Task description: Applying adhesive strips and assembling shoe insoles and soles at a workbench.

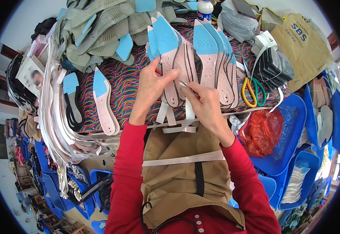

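Note:
My left hand [153, 80] is closed on the left edge of a bundle of pink insoles [167, 39] with blue toe ends, its thumb across the front one. Close beside it, my right hand [206, 102] is pinched at the bundle's right side. A small pale tip shows between its fingers; the rest is covered. White strips [162, 112] hang below the bundle near the table edge. Another group of pink and blue insoles [207, 58] stands just to the right. A pink pair [104, 102] and a black pair with a blue end [72, 102] lie to the left.
Grey soles [99, 33] are heaped at the back left. Yellow-and-green-handled scissors [254, 93] lie right of the insoles, near bundled black pieces [273, 69]. Long white strips [56, 113] drape off the left. A blue tray [293, 134] with a red plastic bag [261, 132] sits at right.

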Demonstrator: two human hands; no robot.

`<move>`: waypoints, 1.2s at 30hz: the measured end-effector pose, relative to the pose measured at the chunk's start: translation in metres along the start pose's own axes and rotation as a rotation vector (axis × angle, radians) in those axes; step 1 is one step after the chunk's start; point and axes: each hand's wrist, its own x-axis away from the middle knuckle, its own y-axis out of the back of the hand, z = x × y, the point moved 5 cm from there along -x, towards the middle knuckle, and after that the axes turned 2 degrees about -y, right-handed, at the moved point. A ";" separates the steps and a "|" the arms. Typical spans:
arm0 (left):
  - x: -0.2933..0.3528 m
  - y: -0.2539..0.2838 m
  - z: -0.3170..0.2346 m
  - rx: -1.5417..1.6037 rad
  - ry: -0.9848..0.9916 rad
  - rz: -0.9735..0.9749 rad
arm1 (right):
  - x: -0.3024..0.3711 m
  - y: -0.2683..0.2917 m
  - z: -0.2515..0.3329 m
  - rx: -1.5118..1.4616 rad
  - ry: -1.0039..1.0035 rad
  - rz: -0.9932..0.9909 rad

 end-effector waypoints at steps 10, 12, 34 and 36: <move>0.037 0.032 -0.015 0.945 -0.344 -0.088 | 0.005 -0.002 -0.019 0.049 0.078 -0.228; 0.068 0.046 -0.027 0.896 -0.413 -0.220 | 0.006 -0.004 -0.022 -0.020 0.014 -0.166; 0.152 -0.069 0.012 0.921 0.273 -0.199 | 0.069 0.033 -0.002 -0.442 -0.196 -0.140; 0.152 -0.070 0.014 0.894 0.275 -0.184 | 0.070 0.029 -0.009 -0.471 -0.217 -0.131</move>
